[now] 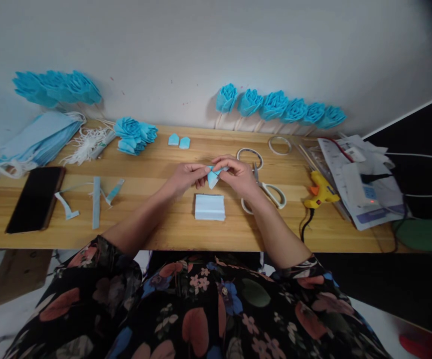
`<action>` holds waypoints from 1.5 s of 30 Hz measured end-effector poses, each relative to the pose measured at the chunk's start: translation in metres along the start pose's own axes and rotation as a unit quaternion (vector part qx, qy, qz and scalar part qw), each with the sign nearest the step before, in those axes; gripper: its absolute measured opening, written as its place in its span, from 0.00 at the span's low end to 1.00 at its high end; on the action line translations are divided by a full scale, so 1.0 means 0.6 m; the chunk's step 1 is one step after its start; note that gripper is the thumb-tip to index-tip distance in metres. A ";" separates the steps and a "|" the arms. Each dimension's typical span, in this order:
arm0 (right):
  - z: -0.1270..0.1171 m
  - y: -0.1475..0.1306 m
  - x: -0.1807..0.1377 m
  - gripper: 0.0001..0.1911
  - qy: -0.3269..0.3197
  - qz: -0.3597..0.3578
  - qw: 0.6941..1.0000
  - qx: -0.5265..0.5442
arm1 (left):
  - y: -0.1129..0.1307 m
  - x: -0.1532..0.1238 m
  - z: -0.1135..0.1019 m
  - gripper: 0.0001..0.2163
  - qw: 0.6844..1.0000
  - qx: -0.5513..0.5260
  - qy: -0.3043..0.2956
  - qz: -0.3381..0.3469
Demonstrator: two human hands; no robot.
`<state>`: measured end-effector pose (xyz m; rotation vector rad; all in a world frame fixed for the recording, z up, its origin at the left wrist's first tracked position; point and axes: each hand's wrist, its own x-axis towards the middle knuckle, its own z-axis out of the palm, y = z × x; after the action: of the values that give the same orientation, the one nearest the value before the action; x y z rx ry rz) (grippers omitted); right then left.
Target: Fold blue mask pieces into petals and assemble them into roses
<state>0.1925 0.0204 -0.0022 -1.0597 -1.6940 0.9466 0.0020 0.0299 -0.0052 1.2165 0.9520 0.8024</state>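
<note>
My left hand (187, 177) and my right hand (237, 174) meet over the middle of the wooden table (163, 229). Both pinch a small folded light-blue piece (213, 176) between their fingertips, held just above the tabletop. Directly below it, nearer to me, lies a small stack of light-blue rectangles (210, 207). Two finished folded blue pieces (179, 141) rest farther back. White-handled scissors (270, 192) lie right beside my right wrist.
Blue paper roses (279, 105) lean on the wall, more roses (135, 133) and a pile of blue masks (38, 139) at left. A black phone (36, 198), cut strips (96, 199), tape rolls (280, 145), a yellow glue gun (322, 190) and papers (361, 184) surround.
</note>
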 end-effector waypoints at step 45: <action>0.007 -0.004 -0.002 0.20 0.029 0.113 0.992 0.054 | 0.007 -0.002 0.006 0.15 0.998 0.037 0.035 0.048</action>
<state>0.1884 0.0179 -0.0015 -1.2118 -1.4792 1.1279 0.0050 0.0283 -0.0004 1.3129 0.9944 0.8974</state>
